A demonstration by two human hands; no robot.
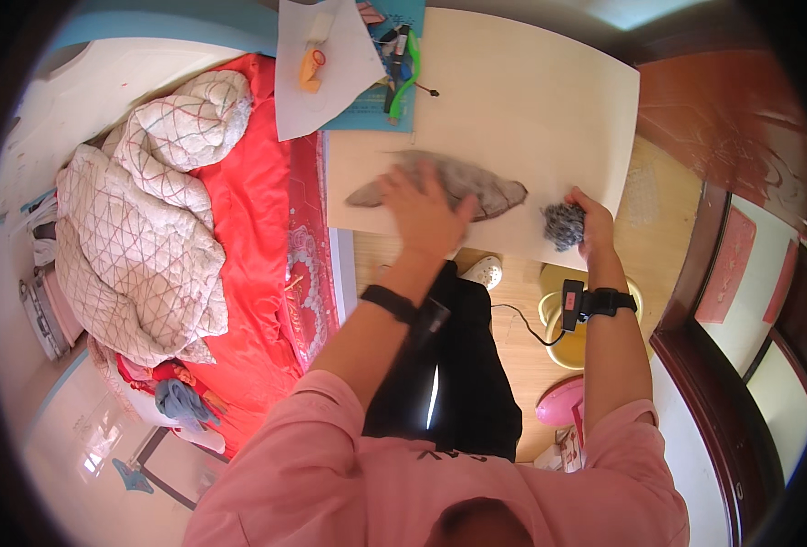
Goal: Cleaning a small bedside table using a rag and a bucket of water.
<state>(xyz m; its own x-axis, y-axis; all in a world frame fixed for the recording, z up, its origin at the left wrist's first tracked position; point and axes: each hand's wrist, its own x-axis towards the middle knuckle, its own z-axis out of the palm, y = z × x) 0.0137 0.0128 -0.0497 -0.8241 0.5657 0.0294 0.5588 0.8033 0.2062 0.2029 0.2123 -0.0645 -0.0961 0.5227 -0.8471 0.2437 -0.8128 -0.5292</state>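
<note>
On the near part of the pale table, my left hand lies over a grey cloth piece with a dark edge. The cloth is flat and narrows toward both ends; motion blur hides its exact kind. My left fingers are stretched out and spread, slightly smeared, with the palm over the cloth's middle. At the table's right front edge, my right hand is closed on a dark-grey speckled fuzzy bundle, which sticks out to the left of the fingers. What the bundle is made of cannot be made out.
A white paper sheet with an orange piece lies at the table's back left. Beside it, pens and a green tool rest on a blue book. A bed with a red sheet and quilted cover stands left.
</note>
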